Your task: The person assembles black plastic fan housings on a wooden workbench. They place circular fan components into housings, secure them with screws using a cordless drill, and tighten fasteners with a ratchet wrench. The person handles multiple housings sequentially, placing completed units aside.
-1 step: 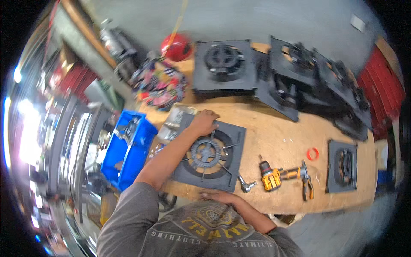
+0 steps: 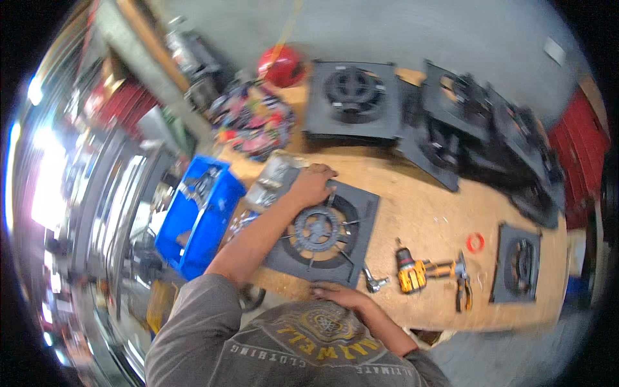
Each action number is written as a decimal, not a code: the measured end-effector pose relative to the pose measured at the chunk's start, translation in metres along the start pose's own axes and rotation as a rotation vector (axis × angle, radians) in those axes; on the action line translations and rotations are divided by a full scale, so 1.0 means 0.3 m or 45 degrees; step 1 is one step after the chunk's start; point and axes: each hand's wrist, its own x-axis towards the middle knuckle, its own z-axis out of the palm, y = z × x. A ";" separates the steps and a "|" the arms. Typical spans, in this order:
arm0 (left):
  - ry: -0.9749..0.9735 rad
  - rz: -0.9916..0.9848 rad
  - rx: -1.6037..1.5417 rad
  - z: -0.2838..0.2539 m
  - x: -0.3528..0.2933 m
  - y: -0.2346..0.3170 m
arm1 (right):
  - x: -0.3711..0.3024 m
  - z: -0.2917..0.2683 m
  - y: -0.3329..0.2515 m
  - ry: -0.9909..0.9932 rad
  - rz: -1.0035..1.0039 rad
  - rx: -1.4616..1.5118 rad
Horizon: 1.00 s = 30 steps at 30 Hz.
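A square dark grey gas stove burner plate point(image 2: 365, 222) lies turned at an angle near the table's front edge. A round ring burner with thin support arms sits in its central opening. My left hand point(image 2: 313, 186) reaches across the plate's left part and grips its far edge, fingers curled over it. At the near edge, my right hand point(image 2: 336, 295) lies against the plate with its fingers together, some of them hidden. Just right of the plate is a small ratchet wrench point(image 2: 374, 281). Farther right lie a yellow and black cordless drill point(image 2: 410, 271) and pliers point(image 2: 463, 293).
A blue bin point(image 2: 193, 222) with metal parts stands left, beside a clear plastic bag point(image 2: 274, 180). Several more burner plates point(image 2: 354, 126) crowd the back; another plate point(image 2: 506, 280) lies right, near an orange tape roll point(image 2: 475, 242). Behind are colourful rags point(image 2: 251, 122) and a red ball-shaped object point(image 2: 281, 66).
The whole view has shifted slightly, so the table's things appear a little farther right. Both hands keep the same places on the burner plate.
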 end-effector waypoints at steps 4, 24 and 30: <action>0.473 -0.455 -0.254 -0.077 -0.365 -0.087 | -0.171 -0.202 -0.059 0.265 -0.301 0.294; 0.316 -0.917 -0.721 0.175 -1.084 -0.081 | 0.764 -0.324 -0.996 0.611 -0.482 -1.792; 0.345 -1.204 -0.944 0.162 -1.232 -0.182 | 1.231 -0.410 -0.943 0.386 0.527 -2.146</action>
